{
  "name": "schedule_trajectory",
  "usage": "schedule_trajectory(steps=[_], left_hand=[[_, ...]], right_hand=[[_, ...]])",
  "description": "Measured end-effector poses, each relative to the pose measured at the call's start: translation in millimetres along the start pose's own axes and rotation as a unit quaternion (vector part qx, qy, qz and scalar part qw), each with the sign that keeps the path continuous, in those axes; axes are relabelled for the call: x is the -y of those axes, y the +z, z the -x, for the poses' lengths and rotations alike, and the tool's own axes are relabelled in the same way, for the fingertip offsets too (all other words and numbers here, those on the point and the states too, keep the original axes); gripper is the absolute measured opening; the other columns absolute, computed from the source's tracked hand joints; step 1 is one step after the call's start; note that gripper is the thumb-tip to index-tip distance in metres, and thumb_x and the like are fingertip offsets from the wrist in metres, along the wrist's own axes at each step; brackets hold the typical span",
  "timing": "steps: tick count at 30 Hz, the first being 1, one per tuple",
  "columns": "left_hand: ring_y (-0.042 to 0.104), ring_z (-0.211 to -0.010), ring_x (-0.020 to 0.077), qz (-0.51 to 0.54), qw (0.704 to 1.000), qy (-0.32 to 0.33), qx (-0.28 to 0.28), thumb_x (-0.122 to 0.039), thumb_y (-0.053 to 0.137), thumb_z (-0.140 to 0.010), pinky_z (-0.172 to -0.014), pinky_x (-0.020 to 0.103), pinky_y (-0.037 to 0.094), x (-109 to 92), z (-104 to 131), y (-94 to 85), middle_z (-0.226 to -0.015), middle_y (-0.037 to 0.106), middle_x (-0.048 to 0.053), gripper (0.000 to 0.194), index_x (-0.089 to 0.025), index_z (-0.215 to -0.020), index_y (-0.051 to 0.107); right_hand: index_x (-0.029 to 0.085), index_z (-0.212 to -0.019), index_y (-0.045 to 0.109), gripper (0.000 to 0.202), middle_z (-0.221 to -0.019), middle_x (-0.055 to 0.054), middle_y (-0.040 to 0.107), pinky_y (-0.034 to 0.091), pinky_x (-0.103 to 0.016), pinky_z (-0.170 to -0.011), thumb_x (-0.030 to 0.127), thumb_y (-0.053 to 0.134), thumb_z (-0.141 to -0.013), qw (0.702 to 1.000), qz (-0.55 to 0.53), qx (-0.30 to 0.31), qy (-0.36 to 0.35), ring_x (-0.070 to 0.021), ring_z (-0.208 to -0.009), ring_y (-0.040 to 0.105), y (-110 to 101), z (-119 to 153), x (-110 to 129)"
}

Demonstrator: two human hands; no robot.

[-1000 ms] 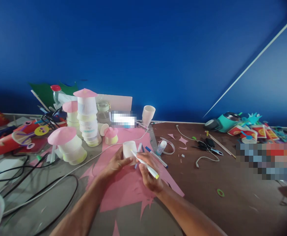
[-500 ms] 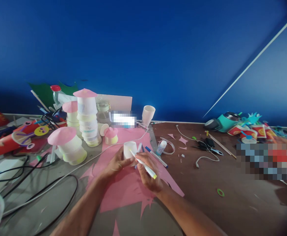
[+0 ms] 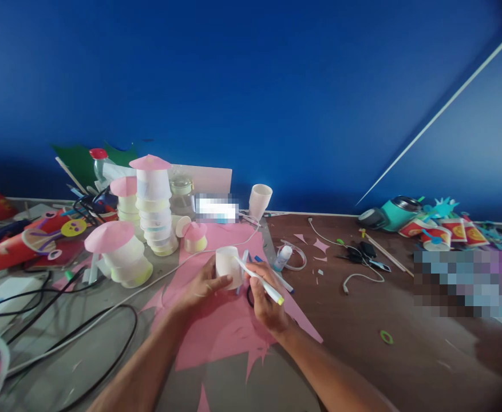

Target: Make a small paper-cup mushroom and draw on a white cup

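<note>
A white paper cup (image 3: 228,266) is in my left hand (image 3: 205,284), which is closed around its left side with the thumb across the front. My right hand (image 3: 267,297) grips a white marker (image 3: 264,281) with a yellow end, its tip at the cup's right rim. Whether the tip touches the cup I cannot tell. Both hands are over a cut sheet of pink paper (image 3: 208,337). Just right of the cup lie a blue-and-white marker (image 3: 285,282) and a small white bottle (image 3: 282,258), partly behind my right hand.
Stacked cup towers (image 3: 154,209) with pink cone roofs stand at the left. A white cable (image 3: 143,284) crosses the table beside black cables (image 3: 135,326). Another white cup (image 3: 260,199) stands by the blue wall. Keys (image 3: 364,250), a teal bottle (image 3: 394,214) and red cups (image 3: 452,230) lie right.
My right hand has shifted to the right with the marker, whose tip moved from inside the cup's front face to its right rim. My left hand and the cup have hardly moved.
</note>
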State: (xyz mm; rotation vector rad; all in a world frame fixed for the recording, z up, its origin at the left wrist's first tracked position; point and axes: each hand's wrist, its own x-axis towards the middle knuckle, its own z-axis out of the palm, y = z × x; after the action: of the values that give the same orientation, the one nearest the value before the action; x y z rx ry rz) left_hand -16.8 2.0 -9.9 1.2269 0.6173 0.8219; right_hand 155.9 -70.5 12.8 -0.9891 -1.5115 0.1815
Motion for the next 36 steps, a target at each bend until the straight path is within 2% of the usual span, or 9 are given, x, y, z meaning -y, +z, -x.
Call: schedule_trajectory(steps=[9, 14, 19, 25, 30, 33, 36], left_hand=[[0.066, -0.106, 0.0309, 0.006, 1.0, -0.016, -0.015, -0.037, 0.08, -0.079, -0.086, 0.037, 0.053, -8, 1, 6.8, -0.12, 0.072, 0.007, 0.057, -0.023, -0.131, 0.061], [0.066, -0.103, 0.0299, 0.023, 0.999, -0.017, -0.026, -0.038, 0.08, -0.078, -0.084, 0.036, 0.051, -8, 2, 5.1, -0.115, 0.073, 0.006, 0.052, -0.024, -0.126, 0.064], [0.065, -0.109, 0.0339, 0.029, 0.998, -0.02, -0.05, -0.038, 0.08, -0.075, -0.089, 0.039, 0.051, -11, 1, 4.9, -0.121, 0.072, 0.007, 0.054, -0.024, -0.125, 0.066], [0.064, -0.112, 0.0346, 0.053, 0.998, -0.012, -0.013, -0.036, 0.077, -0.078, -0.089, 0.039, 0.051, -14, 1, 6.8, -0.12, 0.073, 0.009, 0.053, -0.022, -0.127, 0.066], [0.062, -0.116, 0.0342, 0.052, 0.999, 0.0, -0.013, -0.04, 0.071, -0.083, -0.091, 0.039, 0.05, -13, 1, 8.4, -0.123, 0.072, 0.009, 0.049, -0.022, -0.128, 0.064], [0.063, -0.113, 0.0329, 0.04, 0.999, 0.002, 0.015, -0.044, 0.074, -0.082, -0.09, 0.039, 0.05, -13, 2, 9.1, -0.124, 0.07, 0.01, 0.054, -0.021, -0.129, 0.061], [0.064, -0.103, 0.0297, 0.019, 1.0, 0.002, 0.007, -0.042, 0.079, -0.079, -0.087, 0.037, 0.049, -11, 2, 8.8, -0.115, 0.071, 0.009, 0.053, -0.02, -0.123, 0.061]], right_hand=[[0.027, -0.117, 0.064, 0.023, -0.096, -0.006, 0.072, 0.059, -0.038, -0.081, 0.033, 0.046, -0.105, 1.0, -0.007, 0.026, -0.012, -0.0222, -0.09, 0.069, 1, 2, -4], [0.029, -0.117, 0.064, 0.023, -0.094, -0.005, 0.072, 0.059, -0.039, -0.085, 0.035, 0.045, -0.106, 0.999, 0.0, 0.027, -0.032, -0.0231, -0.096, 0.069, -2, 2, -1], [0.028, -0.122, 0.064, 0.033, -0.098, -0.006, 0.068, 0.058, -0.038, -0.081, 0.042, 0.038, -0.108, 1.0, 0.005, 0.0, 0.015, -0.0217, -0.089, 0.067, -2, -1, 3], [0.03, -0.13, 0.062, 0.039, -0.101, -0.008, 0.071, 0.06, -0.04, -0.083, 0.048, 0.035, -0.108, 0.999, -0.015, -0.004, 0.043, -0.0237, -0.096, 0.068, 4, 1, 1], [0.028, -0.128, 0.063, 0.039, -0.103, -0.009, 0.072, 0.061, -0.042, -0.083, 0.049, 0.039, -0.107, 0.998, -0.032, -0.013, 0.047, -0.0246, -0.097, 0.069, 7, 5, -2], [0.027, -0.129, 0.062, 0.038, -0.1, -0.009, 0.072, 0.061, -0.041, -0.081, 0.047, 0.038, -0.107, 0.999, -0.04, 0.006, 0.034, -0.0235, -0.095, 0.069, 6, 5, -1], [0.029, -0.131, 0.06, 0.036, -0.098, -0.008, 0.072, 0.061, -0.041, -0.083, 0.045, 0.038, -0.108, 0.999, -0.034, 0.025, 0.004, -0.0234, -0.095, 0.07, 5, 5, 1]])
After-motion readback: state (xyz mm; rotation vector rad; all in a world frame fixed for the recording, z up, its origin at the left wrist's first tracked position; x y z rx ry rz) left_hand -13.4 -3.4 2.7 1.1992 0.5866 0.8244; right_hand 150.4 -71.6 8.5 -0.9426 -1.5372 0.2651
